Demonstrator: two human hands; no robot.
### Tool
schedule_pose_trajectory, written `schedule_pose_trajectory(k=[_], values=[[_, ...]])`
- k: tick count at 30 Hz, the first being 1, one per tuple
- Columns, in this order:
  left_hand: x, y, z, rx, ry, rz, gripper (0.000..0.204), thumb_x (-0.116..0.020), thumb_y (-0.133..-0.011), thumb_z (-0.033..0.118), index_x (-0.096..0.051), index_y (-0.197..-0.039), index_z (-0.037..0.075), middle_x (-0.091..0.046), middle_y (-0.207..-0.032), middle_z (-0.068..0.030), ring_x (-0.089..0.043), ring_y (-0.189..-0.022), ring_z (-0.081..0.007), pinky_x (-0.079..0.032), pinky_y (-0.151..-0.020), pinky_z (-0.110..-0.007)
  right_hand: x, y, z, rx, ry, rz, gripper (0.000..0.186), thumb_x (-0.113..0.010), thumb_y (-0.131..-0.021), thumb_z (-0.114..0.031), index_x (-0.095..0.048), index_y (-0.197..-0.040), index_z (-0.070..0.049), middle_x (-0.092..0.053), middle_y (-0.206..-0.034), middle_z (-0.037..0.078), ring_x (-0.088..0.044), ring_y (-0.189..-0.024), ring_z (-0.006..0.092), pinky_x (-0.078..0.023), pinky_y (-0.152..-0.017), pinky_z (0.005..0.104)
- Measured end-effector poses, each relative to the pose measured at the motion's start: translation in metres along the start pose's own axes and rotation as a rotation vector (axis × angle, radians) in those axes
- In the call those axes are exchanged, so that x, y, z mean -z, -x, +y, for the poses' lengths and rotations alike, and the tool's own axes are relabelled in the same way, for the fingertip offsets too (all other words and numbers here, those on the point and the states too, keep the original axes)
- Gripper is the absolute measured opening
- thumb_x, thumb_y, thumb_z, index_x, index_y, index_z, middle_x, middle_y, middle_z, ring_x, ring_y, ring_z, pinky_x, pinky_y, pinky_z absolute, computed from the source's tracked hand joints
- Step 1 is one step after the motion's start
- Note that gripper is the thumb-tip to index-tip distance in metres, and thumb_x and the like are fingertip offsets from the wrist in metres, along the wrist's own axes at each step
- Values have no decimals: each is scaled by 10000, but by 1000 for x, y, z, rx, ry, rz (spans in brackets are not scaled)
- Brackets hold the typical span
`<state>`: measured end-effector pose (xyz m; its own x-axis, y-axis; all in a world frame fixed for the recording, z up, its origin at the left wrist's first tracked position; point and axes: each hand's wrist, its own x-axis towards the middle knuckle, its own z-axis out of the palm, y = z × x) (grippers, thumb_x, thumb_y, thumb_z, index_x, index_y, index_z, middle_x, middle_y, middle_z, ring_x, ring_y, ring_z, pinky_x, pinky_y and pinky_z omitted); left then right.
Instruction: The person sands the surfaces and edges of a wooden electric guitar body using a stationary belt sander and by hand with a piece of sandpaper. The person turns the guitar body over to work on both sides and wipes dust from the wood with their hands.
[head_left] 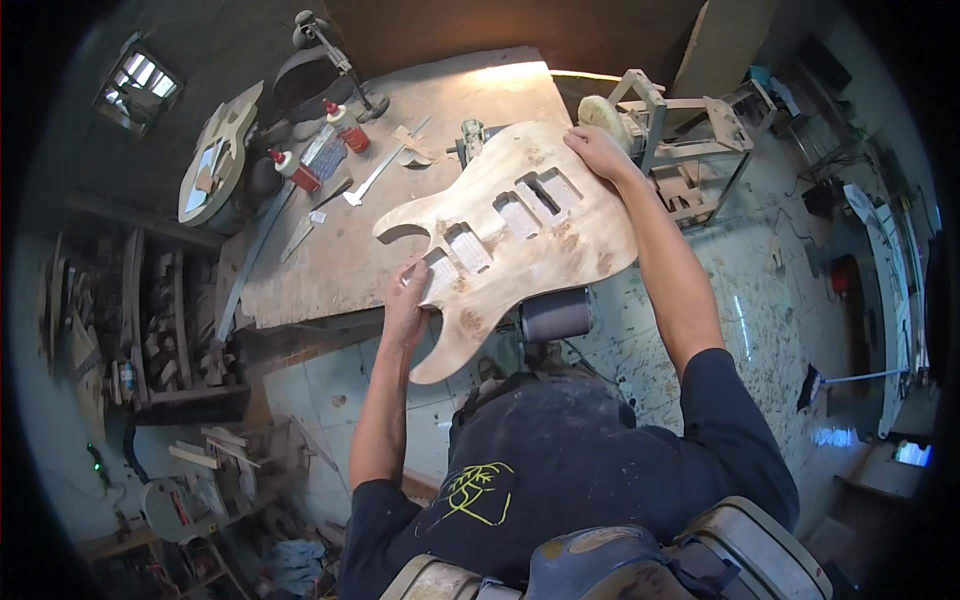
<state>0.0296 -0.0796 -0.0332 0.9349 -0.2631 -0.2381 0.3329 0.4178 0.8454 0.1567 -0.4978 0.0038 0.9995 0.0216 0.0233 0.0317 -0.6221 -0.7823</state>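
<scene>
The left hand (403, 308) grips a pale wooden guitar body (497, 252) between its horns and the right hand (598, 152) its rounded end, hiding the near right corner of the bench (315, 278). Two red bottles (350, 134) and a lamp (374, 106) stand toward the bench's left edge; a speckled tiled floor (762, 325) spreads beyond its right.

The guitar body (570, 245) hides part of the table (450, 90) and some fingers of the left hand (404, 305); the frame's lower edge crops the respirator (600, 562); the red bottles (347, 128) have blurred labels (304, 178).
</scene>
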Motion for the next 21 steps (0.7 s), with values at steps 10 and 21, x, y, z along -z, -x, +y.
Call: schedule_pose_trajectory(k=[10, 21], values=[[-14, 74, -21, -133, -114, 246, 230, -671, -961, 102, -602, -1133, -33, -678, -1037, -66, -623, -876, -81, -515, -803, -238, -56, -4, -99, 91, 351, 36, 869, -643, -759, -717, -667, -1221, 18, -606, -1261, 278, -553, -1221, 401, -427, -1054, 452], [10, 95, -8, -197, -81, 307, 245, -688, -950, 107, -614, -1127, -44, -696, -1026, -85, -639, -878, -87, -519, -815, -238, -76, 5, -112, 233, 455, -200, 1044, -781, -650, -609, -480, -1438, 7, -486, -1352, 295, -439, -1281, 426, -366, -1105, 444]])
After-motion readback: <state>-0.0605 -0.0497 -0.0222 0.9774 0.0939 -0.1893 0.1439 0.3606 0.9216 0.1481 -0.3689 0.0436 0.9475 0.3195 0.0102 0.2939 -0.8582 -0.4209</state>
